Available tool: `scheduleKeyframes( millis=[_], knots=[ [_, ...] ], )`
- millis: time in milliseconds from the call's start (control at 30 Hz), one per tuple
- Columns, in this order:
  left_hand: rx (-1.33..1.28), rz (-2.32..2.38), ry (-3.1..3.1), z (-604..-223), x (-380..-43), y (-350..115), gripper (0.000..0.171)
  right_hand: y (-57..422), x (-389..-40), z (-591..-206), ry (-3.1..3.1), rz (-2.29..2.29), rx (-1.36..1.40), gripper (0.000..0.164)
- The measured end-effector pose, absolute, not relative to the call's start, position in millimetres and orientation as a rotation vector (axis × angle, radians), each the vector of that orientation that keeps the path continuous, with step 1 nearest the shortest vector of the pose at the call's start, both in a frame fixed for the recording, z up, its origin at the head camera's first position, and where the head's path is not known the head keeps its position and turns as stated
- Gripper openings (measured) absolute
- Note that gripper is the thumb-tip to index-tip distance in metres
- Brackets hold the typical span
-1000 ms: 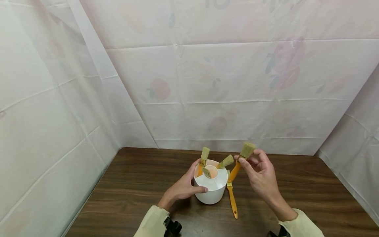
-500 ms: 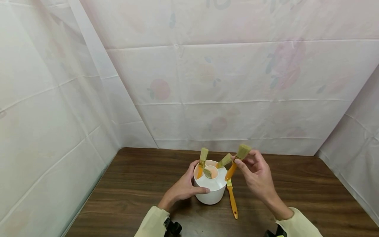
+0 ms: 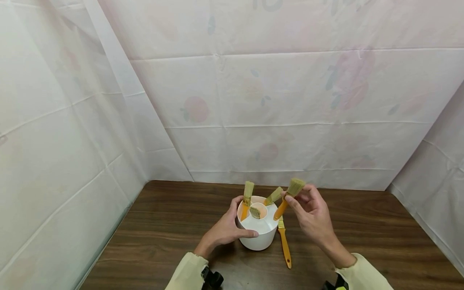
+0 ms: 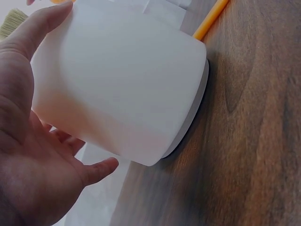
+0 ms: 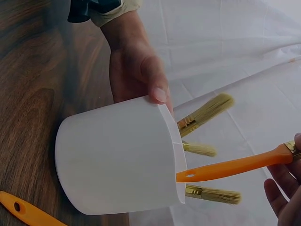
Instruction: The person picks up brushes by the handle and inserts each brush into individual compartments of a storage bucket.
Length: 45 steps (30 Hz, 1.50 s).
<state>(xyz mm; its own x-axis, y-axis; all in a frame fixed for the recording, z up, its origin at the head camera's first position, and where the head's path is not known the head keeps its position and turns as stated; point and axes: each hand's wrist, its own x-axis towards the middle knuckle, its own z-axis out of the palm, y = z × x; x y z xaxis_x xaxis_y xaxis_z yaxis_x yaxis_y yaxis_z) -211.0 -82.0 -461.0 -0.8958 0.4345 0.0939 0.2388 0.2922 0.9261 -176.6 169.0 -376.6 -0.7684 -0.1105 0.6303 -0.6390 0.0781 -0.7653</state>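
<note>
A white round holder [image 3: 258, 241] with inner compartments stands on the table. My left hand [image 3: 225, 226] grips its left side, the thumb over the near rim and the fingers behind. Between thumb and fingers, my right hand [image 3: 314, 213] pinches a paintbrush [image 3: 281, 209], bristles up. In the right wrist view, the hole end of its orange handle [image 5: 235, 165] is at the holder's rim. Three other paintbrushes stand inside: one at the left [image 3: 247, 200], one at the back right [image 3: 273, 196], and one in the centre ring [image 3: 255, 212].
Another orange-handled paintbrush [image 3: 285, 249] lies on the dark wood table [image 3: 166, 241], just right of the holder. Pale printed sheeting [image 3: 290, 100] hangs behind the table and at both sides.
My right hand has moved left and slightly down, taking its paintbrush's handle end over the holder's right rim. The left hand keeps its grip; the brushes inside have shifted slightly.
</note>
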Motion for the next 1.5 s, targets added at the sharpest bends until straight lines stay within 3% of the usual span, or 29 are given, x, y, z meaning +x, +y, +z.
scheduleKeyframes(
  millis=[667, 1067, 1500],
  knots=[
    [0.61, 1.62, 2.387, -460, -210, -81, 0.119, 167, -181, -390, -2.002, 1.66, 0.819, 0.029],
    [0.657, 1.609, 2.356, -459, -211, -86, 0.108, 167, -186, -401, -2.012, 1.657, 0.83, 0.029],
    [0.663, 1.616, 2.368, -459, -212, -85, 0.108, 166, -188, -405, -2.021, 1.631, 0.822, 0.03]
  ],
)
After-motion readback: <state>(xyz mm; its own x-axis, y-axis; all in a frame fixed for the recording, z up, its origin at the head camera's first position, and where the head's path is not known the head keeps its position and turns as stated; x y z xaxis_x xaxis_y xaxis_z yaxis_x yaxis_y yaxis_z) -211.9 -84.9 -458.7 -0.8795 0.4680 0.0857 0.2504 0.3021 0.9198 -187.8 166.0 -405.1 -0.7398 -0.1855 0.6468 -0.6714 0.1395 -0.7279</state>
